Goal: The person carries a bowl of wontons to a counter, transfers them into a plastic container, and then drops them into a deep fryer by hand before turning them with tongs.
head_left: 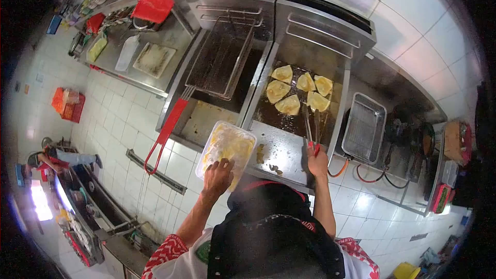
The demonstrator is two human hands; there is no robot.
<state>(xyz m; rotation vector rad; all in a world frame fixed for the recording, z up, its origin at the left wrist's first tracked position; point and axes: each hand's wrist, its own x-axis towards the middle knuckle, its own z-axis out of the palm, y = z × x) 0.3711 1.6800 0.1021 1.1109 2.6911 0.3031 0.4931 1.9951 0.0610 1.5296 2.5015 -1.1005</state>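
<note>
My left hand (218, 177) is closed at the near edge of a white plastic container (253, 147), its curled fingers over the rim and the contents. Inside the container lie pale yellow, flour-dusted pieces (226, 146). My right hand (317, 161) grips red-handled metal tongs (308, 126), which point away from me into the fryer (263, 98). Several yellow, folded pastry pieces (288, 105) float in its dark oil. The tongs' tips are right at the nearest right-hand pastry (318, 101).
A wire fry basket (219, 62) with a red handle (173, 121) rests over the left fryer. Right of my tongs sits a metal tray with a rack (365, 126). Trays (154, 60) and a red bin (153, 5) stand on the left counter. Another person (54, 160) is far left.
</note>
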